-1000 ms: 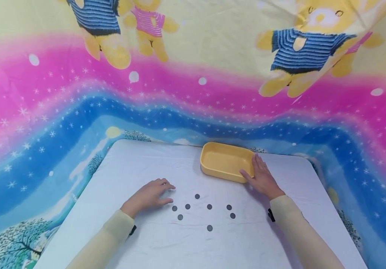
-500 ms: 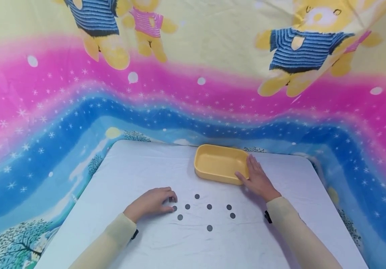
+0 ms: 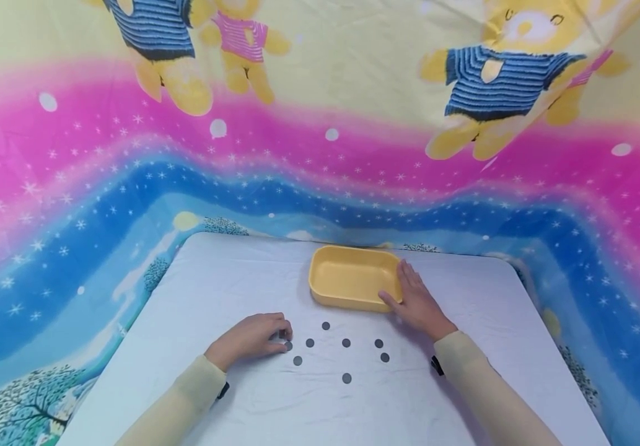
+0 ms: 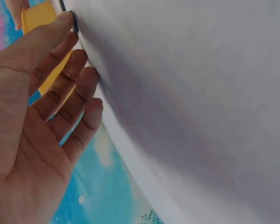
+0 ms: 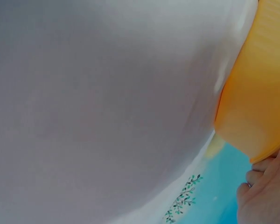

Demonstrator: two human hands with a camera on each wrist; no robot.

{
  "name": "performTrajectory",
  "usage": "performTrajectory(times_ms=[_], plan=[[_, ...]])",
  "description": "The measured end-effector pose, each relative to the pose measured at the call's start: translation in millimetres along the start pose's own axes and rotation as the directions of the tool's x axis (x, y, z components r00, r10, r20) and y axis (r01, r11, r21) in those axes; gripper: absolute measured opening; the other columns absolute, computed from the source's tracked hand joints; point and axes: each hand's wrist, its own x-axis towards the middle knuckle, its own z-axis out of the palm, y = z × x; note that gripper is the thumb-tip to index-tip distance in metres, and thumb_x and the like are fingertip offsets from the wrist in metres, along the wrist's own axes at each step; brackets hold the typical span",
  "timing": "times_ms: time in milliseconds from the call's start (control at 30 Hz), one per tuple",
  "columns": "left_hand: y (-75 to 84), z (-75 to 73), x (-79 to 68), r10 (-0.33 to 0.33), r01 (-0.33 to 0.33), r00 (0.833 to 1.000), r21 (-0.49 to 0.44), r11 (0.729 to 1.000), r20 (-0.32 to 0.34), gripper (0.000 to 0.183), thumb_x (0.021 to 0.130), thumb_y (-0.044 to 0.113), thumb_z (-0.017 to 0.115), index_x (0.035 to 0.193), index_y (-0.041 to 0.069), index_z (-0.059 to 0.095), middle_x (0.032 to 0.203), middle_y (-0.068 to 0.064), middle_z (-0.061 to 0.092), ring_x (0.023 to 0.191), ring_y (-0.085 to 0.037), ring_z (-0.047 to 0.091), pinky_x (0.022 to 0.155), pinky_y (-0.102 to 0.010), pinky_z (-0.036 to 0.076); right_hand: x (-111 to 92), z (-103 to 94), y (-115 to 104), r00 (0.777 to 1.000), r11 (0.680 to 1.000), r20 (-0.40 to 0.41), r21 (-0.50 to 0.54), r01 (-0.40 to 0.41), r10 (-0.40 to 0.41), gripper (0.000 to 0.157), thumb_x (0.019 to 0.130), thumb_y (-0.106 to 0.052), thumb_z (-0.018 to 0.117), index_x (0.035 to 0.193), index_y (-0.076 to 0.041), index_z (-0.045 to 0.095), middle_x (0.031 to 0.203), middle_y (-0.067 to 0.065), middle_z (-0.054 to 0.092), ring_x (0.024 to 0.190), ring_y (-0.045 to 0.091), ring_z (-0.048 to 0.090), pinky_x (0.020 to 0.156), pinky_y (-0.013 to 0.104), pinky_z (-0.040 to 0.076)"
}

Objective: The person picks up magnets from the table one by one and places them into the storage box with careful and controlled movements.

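Observation:
On the white-covered table, a dark grey disc [image 3: 289,346] lies at the thumb tip of my left hand [image 3: 249,337], whose fingers curl down over it. From the left wrist view, the thumb and forefinger pinch the disc [image 4: 74,22] at its edge; the other fingers are bent, with their tips near the cloth. My right hand [image 3: 421,303] grips the right end of a yellow rectangular container [image 3: 347,303], the thumb over its near corner and the fingers along its outer wall. The right wrist view shows several fingers against the container's wall [image 5: 252,102].
Several more dark grey discs lie scattered between the hands, such as a back disc [image 3: 326,326], a right disc [image 3: 385,357] and a near disc [image 3: 347,378]. A printed bear curtain [image 3: 320,167] closes off the table's back and sides.
My right hand has shifted the yellow container left and a little nearer. My left hand has moved slightly down and right, its thumb and fingers closing at the leftmost disc.

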Motion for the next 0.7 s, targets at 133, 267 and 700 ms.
performTrajectory(times_ms=[133,267,700], plan=[[-0.5,0.5,-0.5,0.018,-0.018,1.000,-0.001,1.000,-0.006,0.014,0.096,0.033,0.084,0.106,0.029,0.075,0.099,0.013,0.064,0.088,-0.006,0.058,0.085,-0.032,0.056,-2,2.4,-4,1.000,1.000,-0.001,0.000,0.008,-0.008,0.106,0.106,-0.069,0.048,0.170,0.002,0.003,0.180,0.020,0.002,0.166,0.040,0.002,0.134,0.058,0.009],[-0.8,1.3,-0.6,0.016,-0.016,1.000,0.001,1.000,-0.003,0.012,0.097,0.032,0.083,0.105,0.029,0.074,0.099,0.014,0.063,0.088,-0.006,0.058,0.085,-0.031,0.055,-4,4.1,-9,1.000,1.000,0.001,0.000,0.010,-0.010,0.105,0.106,-0.069,0.049,0.170,0.001,0.003,0.180,0.020,0.002,0.166,0.040,0.003,0.134,0.057,0.009],[1.0,3.6,1.8,0.005,-0.005,1.000,-0.027,1.000,0.004,0.015,0.097,0.027,0.083,0.100,0.030,0.069,0.094,0.017,0.060,0.083,-0.005,0.056,0.078,-0.027,0.050,-9,10.3,-23,1.000,1.000,-0.006,0.006,0.031,-0.031,0.106,0.106,-0.069,0.050,0.170,0.002,0.005,0.179,0.021,0.004,0.166,0.041,0.006,0.133,0.057,0.011]])
